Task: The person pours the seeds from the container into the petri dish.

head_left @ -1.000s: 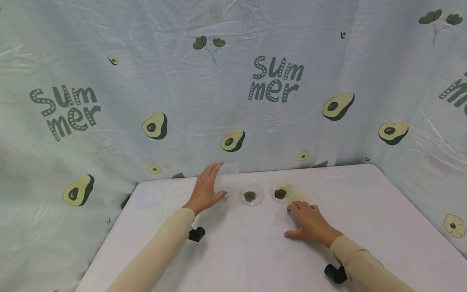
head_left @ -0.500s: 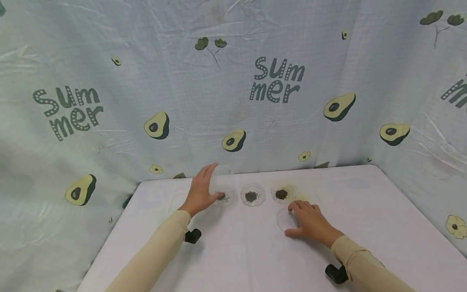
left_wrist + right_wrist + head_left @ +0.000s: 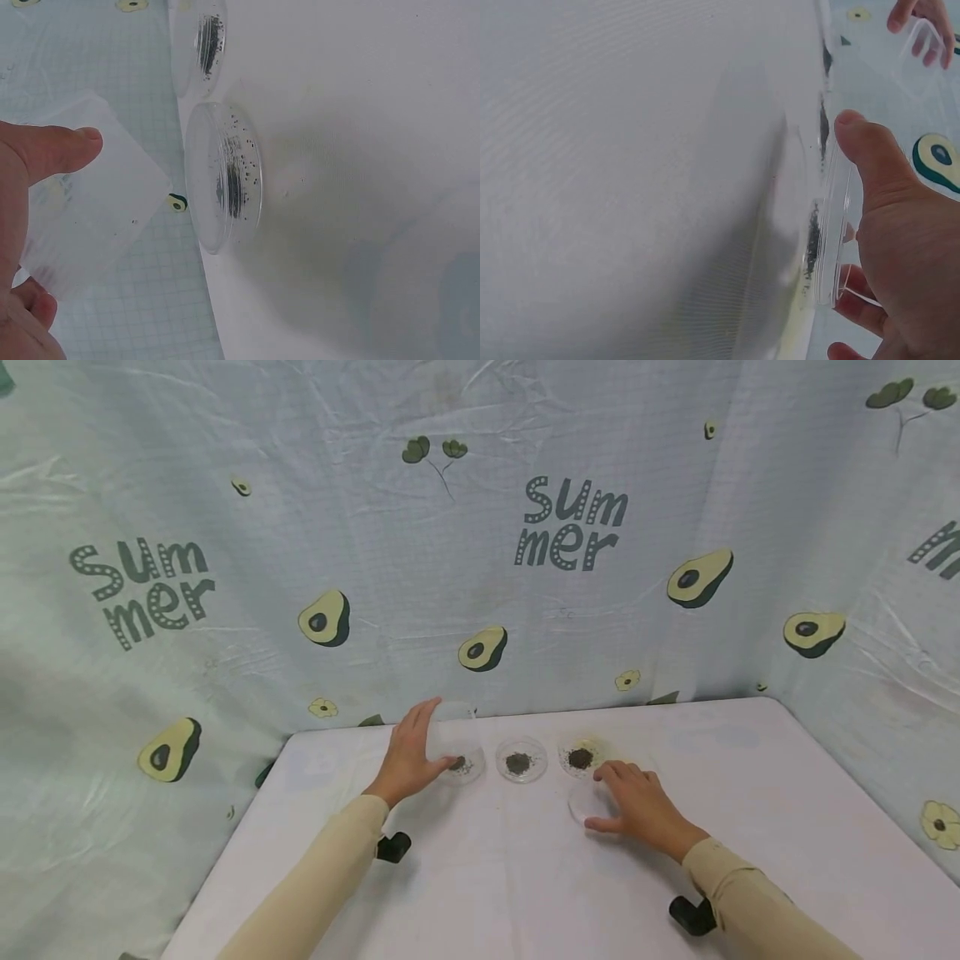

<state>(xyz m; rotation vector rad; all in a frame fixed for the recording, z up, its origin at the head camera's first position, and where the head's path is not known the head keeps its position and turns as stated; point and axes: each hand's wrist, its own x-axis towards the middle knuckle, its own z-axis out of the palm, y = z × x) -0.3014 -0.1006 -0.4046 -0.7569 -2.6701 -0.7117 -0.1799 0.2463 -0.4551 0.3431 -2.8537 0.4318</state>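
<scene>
My left hand [image 3: 408, 756] pinches a translucent, roughly square plastic piece [image 3: 105, 202]; whether it is a sheet or a shallow container I cannot tell. Beside and below that hand stands a clear petri dish [image 3: 251, 195] with dark grains. A second petri dish [image 3: 521, 752] with a dark heap is in the middle, and a third petri dish [image 3: 583, 758] with darker grains stands to its right. Between thumb and fingers, my right hand [image 3: 637, 810] holds a clear round dish lid [image 3: 836, 232] above the table, in front of the third dish.
The white-covered table [image 3: 517, 877] reaches back to a hanging cloth [image 3: 420, 552] printed with avocados and lettering. Yellowish specks [image 3: 618, 767] lie beside the right dish. A black camera mount [image 3: 393, 847] sits under the left wrist, another black mount [image 3: 692, 916] under the right.
My left hand has shifted a little left with the plastic piece, so more of the left dish shows. My right hand has barely moved, the lid now slightly farther back.
</scene>
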